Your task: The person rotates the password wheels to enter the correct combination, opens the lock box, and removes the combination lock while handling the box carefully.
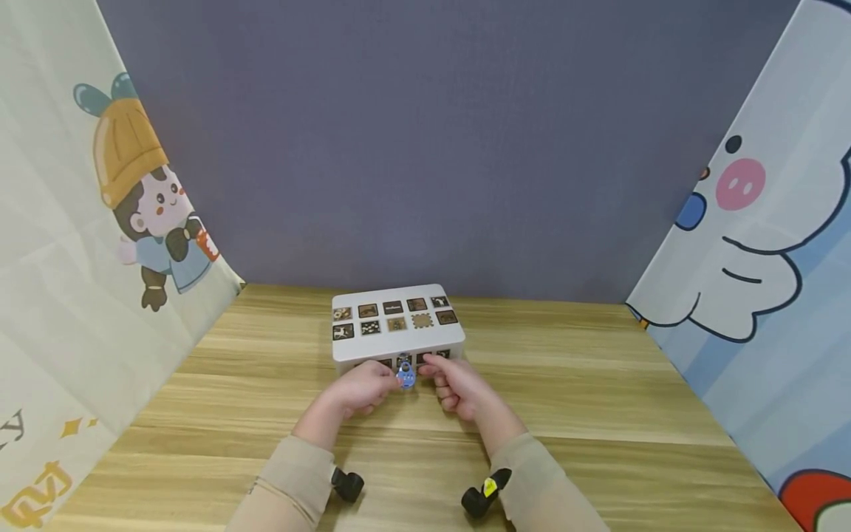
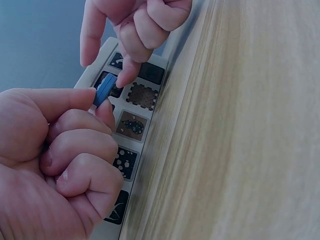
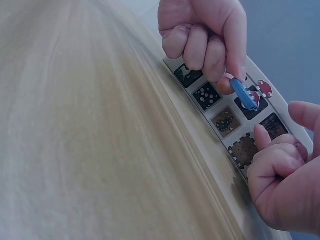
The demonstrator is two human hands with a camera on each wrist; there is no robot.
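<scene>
A blue combination padlock point(image 1: 406, 378) is at the middle of the front of a white box point(image 1: 392, 342) with small printed square pictures. My left hand point(image 1: 364, 388) pinches the padlock between thumb and index finger, its other fingers curled in. In the right wrist view, number wheels show along one edge of the padlock point(image 3: 243, 94), and a small metal clasp point(image 3: 264, 89) sits behind it on the box. Just right of the padlock, my right hand point(image 1: 465, 390) has index finger and thumb held apart with nothing between them; its remaining fingers are bent.
The box stands on a wood-grain table point(image 1: 572, 414), near a grey back panel point(image 1: 425, 148). Cartoon-printed sheets flank the table, one on the left point(image 1: 53, 222) and another on the right point(image 1: 798, 295). Each wrist carries a small black camera.
</scene>
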